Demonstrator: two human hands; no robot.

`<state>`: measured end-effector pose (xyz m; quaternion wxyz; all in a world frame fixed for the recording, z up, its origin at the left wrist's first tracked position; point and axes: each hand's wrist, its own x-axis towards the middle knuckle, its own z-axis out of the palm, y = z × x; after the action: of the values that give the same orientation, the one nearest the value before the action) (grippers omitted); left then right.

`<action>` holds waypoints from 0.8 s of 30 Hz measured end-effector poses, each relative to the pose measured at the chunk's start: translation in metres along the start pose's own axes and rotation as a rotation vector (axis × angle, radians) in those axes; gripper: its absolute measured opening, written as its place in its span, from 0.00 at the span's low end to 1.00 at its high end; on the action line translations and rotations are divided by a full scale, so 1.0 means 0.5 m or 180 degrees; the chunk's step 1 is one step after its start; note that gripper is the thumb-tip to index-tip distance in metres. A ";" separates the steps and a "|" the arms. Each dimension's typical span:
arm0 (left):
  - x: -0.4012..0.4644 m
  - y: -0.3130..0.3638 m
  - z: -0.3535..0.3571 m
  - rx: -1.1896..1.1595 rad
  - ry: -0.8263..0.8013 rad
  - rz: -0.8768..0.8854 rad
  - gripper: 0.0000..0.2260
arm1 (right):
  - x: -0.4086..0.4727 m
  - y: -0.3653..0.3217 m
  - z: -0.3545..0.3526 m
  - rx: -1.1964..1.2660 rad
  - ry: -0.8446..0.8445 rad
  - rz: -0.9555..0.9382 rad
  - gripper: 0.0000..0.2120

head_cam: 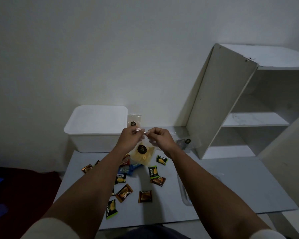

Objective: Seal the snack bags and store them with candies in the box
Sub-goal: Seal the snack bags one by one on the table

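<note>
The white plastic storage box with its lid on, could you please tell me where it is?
In the head view, the white plastic storage box sits at the table's far left corner against the wall, just left of both hands.

Candies (pixel 146 196) litter the table (pixel 231 187) centre; box (pixel 95 128) and shelf (pixel 221 100) flank it.

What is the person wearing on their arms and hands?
Nothing on the hands: the left hand and the right hand are bare, with no gloves, rings or watch to be seen. The forearms are bare too. Light cream sleeves show only near the bottom corners of the picture, ending above the elbows.
</note>
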<state>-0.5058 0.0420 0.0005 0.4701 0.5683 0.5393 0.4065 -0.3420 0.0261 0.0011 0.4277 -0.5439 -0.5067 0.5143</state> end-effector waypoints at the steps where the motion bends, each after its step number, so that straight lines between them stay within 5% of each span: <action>1: 0.000 -0.002 0.001 -0.0003 -0.0026 -0.0001 0.08 | 0.000 0.000 -0.002 0.0024 0.0004 0.0036 0.09; 11: 0.016 -0.020 -0.010 0.0120 0.0092 -0.0037 0.08 | -0.008 0.026 -0.013 0.0072 0.0210 -0.0102 0.08; 17: 0.007 -0.017 0.001 0.0463 0.0931 -0.0089 0.18 | 0.000 0.034 -0.015 -0.0021 0.0660 -0.0133 0.09; 24: 0.009 -0.005 0.026 -0.0156 0.0141 -0.0629 0.21 | 0.002 0.049 0.003 -0.0923 0.0830 -0.0600 0.06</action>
<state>-0.4934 0.0450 -0.0050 0.5096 0.4915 0.5929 0.3837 -0.3409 0.0239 -0.0231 0.4531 -0.6119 -0.5643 0.3191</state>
